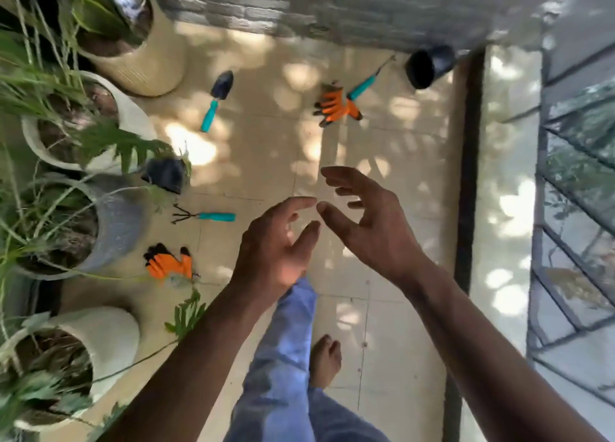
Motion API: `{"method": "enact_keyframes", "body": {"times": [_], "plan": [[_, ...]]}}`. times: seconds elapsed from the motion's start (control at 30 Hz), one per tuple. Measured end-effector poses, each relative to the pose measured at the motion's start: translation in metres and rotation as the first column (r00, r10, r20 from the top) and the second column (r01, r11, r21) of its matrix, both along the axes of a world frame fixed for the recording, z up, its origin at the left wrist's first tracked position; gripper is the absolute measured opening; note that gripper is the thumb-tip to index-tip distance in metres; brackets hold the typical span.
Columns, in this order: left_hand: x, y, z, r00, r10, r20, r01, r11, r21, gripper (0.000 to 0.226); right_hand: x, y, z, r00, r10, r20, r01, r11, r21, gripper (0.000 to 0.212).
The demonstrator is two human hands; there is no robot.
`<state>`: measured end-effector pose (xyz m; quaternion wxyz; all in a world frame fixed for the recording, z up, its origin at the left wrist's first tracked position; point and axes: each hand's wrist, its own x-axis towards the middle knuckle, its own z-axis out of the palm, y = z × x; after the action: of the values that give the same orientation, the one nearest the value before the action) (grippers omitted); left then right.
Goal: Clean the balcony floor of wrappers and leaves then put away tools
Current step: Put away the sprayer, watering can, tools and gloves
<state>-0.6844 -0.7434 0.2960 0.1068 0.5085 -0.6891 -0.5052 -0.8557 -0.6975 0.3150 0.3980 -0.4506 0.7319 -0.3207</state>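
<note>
My left hand and my right hand hover side by side above the tiled balcony floor, fingers relaxed and holding nothing. On the floor lie a trowel with a teal handle, a small hand rake with a teal handle, and a third teal-handled tool partly under an orange and black glove. A second orange glove lies near the pots at the left. No wrappers show on the floor.
Several potted plants line the left side, with a small black pot among them. Another black pot lies tipped at the back right by the brick wall. A metal railing runs along the right. My bare foot stands below.
</note>
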Motion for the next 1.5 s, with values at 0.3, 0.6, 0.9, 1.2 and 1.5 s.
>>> {"method": "enact_keyframes", "body": {"times": [0.3,0.6,0.9,1.2,1.5], "plan": [[-0.047,-0.154,-0.021,0.981,0.127,0.144,-0.128,0.992,-0.002,0.037,-0.077,-0.147,-0.034,0.999,0.034,-0.009,-0.033,0.997,0.074,0.046],[-0.121,-0.224,-0.137,0.972,0.144,0.185,-0.171,0.975,0.139,0.053,-0.181,-0.248,-0.184,0.959,0.211,-0.188,-0.162,0.956,0.244,0.03],[-0.185,-0.242,-0.259,0.942,0.142,0.303,-0.231,0.931,0.282,0.043,-0.249,-0.318,-0.324,0.732,0.664,-0.152,-0.425,0.619,0.661,0.041],[-0.216,-0.255,-0.309,0.925,0.206,0.32,-0.315,0.887,0.339,0.033,-0.272,-0.352,-0.362,0.94,0.252,-0.229,-0.014,0.701,0.713,0.031],[-0.237,-0.296,-0.376,0.934,0.305,0.185,-0.355,0.85,0.389,0.045,-0.318,-0.388,-0.509,0.798,-0.588,-0.133,0.499,0.519,0.694,0.059]]}}
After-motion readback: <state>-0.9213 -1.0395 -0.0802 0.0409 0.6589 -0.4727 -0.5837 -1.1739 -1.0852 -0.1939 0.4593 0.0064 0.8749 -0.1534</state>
